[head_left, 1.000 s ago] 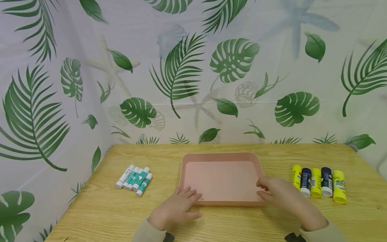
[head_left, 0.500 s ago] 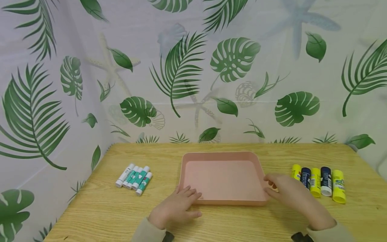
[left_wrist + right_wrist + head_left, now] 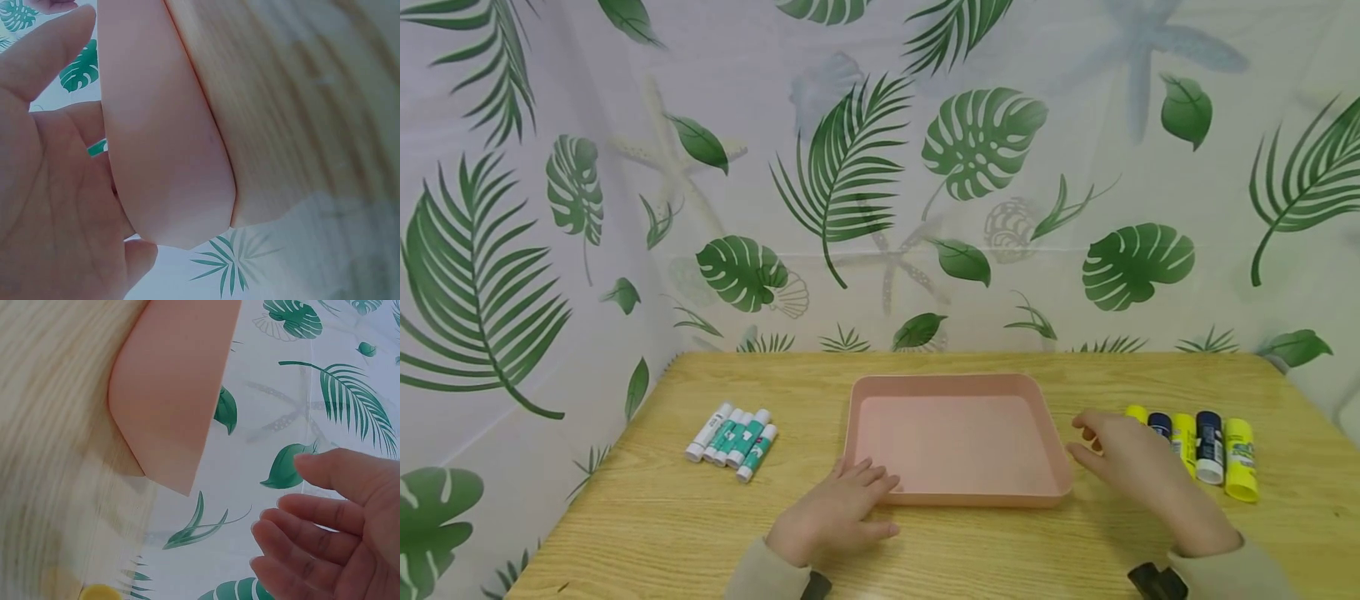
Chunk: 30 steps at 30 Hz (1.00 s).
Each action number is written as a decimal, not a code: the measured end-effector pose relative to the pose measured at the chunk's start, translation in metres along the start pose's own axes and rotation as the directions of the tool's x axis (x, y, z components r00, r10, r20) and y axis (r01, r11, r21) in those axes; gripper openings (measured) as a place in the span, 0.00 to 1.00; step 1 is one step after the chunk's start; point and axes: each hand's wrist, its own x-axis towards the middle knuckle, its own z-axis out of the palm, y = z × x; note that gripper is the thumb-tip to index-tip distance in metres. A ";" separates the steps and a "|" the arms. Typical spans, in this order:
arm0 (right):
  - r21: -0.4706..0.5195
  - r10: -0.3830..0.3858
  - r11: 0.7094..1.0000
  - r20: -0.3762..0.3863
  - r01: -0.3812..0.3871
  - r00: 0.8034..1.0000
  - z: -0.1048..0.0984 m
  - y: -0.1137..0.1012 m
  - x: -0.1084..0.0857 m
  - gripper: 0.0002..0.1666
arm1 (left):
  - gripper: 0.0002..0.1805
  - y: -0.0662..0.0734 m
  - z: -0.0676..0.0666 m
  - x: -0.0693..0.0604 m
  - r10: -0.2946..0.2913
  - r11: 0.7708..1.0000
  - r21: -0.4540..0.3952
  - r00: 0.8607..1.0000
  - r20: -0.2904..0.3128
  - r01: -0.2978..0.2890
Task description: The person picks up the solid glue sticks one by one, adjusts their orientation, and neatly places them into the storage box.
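Observation:
A shallow pink tray (image 3: pixel 955 442) lies on the wooden table, its inside bare. My left hand (image 3: pixel 835 512) rests with spread, relaxed fingers over its front left corner; in the left wrist view the fingers (image 3: pixel 81 119) lie along the rim of the tray (image 3: pixel 165 137). Just off the tray's right edge, my right hand (image 3: pixel 1138 471) hovers with loosely bent fingers, holding nothing. The right wrist view shows a gap between that hand (image 3: pixel 331 531) and the tray's corner (image 3: pixel 169 394).
Several white and green glue sticks (image 3: pixel 741 437) lie at the left of the table (image 3: pixel 647 525). At the right stand or lie several yellow and dark blue tubes (image 3: pixel 1240 458), some partly behind my right hand. A leaf-patterned cloth (image 3: pixel 865 317) hangs behind.
My right hand has moved right, from the tray's right edge to a spot beside it, and now covers more of the tubes. The left hand has stayed in place.

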 end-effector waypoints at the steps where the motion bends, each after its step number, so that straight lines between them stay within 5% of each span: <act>1: 0.004 0.010 1.000 -0.008 -0.010 1.000 -0.001 0.001 0.000 0.18 | 0.33 0.000 0.000 0.000 0.000 1.000 0.000 1.000 0.000 0.000; 30: 0.029 0.159 0.987 -0.045 -0.158 0.986 -0.005 0.027 0.006 0.23 | 0.34 0.000 -0.001 0.001 -0.013 1.000 -0.010 1.000 0.024 0.013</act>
